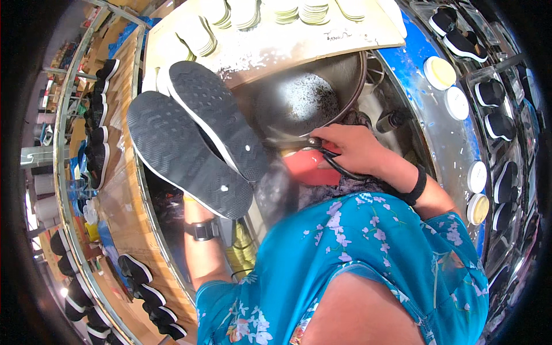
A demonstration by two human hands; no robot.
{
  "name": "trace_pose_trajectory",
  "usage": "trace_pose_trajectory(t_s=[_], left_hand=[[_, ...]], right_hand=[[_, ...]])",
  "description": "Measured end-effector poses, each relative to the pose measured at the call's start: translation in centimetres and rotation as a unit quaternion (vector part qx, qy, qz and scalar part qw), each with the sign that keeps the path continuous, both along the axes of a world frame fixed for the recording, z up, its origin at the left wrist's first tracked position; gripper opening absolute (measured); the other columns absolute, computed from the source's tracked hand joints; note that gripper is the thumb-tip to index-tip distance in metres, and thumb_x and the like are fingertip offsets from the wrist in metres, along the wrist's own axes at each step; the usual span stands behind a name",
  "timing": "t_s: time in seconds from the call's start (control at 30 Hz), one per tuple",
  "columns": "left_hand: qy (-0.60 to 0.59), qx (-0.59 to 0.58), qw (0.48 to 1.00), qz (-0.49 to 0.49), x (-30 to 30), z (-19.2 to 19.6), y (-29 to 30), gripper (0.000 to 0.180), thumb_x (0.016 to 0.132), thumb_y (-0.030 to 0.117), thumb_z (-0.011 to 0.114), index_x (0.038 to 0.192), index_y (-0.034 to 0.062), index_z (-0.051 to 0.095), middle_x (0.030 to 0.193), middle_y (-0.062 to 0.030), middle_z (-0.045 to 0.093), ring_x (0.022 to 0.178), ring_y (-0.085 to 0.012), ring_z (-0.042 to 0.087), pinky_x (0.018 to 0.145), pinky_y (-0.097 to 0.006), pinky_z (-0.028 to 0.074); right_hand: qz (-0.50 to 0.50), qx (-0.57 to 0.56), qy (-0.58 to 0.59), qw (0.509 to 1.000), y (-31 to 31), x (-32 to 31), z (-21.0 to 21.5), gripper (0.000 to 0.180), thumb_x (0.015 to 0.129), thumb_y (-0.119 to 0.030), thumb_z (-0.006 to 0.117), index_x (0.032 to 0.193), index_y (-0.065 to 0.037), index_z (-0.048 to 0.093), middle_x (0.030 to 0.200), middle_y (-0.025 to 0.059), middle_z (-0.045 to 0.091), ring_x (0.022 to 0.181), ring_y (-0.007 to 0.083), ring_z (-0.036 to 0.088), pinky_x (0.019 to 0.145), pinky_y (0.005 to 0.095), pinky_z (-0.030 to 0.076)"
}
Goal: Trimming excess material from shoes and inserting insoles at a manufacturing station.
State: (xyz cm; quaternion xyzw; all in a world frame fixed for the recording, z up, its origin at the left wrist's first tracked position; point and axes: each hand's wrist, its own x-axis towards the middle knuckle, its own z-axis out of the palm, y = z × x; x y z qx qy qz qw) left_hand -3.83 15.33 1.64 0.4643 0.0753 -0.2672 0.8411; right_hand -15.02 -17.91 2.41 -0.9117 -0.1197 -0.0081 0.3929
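Note:
A pair of black shoes is held up side by side, soles toward me: the left shoe (178, 152) overlaps the right shoe (213, 115). Each sole has a small white spot near its lower end. Under them is my left hand, its fingers hidden; only the wrist with a dark watch shows. It bears the shoes' weight. My right hand (351, 149) is closed around black-handled scissors (330, 154), just right of the shoes, with the blades pointing left. Below the scissors lies something red (313, 168).
A dark metal bowl (345, 80) stands ahead, beneath a beige board (276, 49) carrying stacks of cream insoles (315, 12). Several round white and yellowish lids (457, 103) line the blue-edged bench at right. Racks of black shoes (497, 126) flank both sides. A dark bottle (391, 121) stands near my right hand.

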Motion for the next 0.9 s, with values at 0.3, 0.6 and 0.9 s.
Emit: trace_pose_trajectory(t_s=[0.3, 0.6, 0.9], left_hand=[[-0.038, -0.122, 0.992, -0.017, -0.1, -1.1, -3.5, 0.030, 0.087, 0.027, 0.047, 0.106, 0.0039, 0.053, 0.099, -0.0114, 0.058, 0.089, -0.0218, 0.056, 0.077, -0.036, 0.048], [-0.036, -0.186, 0.982, -0.019, 0.5, -2.2, -5.0, 0.026, 0.087, 0.020, 0.049, 0.107, 0.0047, 0.054, 0.097, -0.0115, 0.059, 0.090, -0.0214, 0.055, 0.078, -0.034, 0.047], [-0.327, 0.183, 0.920, 0.114, 0.3, 1.2, -2.8, 0.018, 0.084, 0.013, 0.051, 0.092, -0.0013, 0.058, 0.085, -0.0079, 0.062, 0.079, -0.0159, 0.055, 0.072, -0.029, 0.045]], right_hand=[[0.008, -0.084, -0.044, 0.995, 3.3, 1.3, 4.5, 0.044, 0.068, -0.035, 0.065, 0.104, -0.013, 0.053, 0.081, 0.0102, 0.055, 0.076, 0.0303, 0.057, 0.063, 0.0406, 0.045], [0.047, -0.117, -0.038, 0.991, 4.6, 0.9, 4.4, 0.042, 0.068, -0.027, 0.065, 0.106, -0.015, 0.052, 0.077, 0.0107, 0.054, 0.069, 0.0309, 0.056, 0.060, 0.0405, 0.046], [0.114, 0.141, -0.008, 0.983, 6.8, 2.3, 1.1, 0.042, 0.069, -0.021, 0.070, 0.105, -0.004, 0.056, 0.084, 0.0104, 0.063, 0.069, 0.0153, 0.058, 0.059, 0.0302, 0.045]])
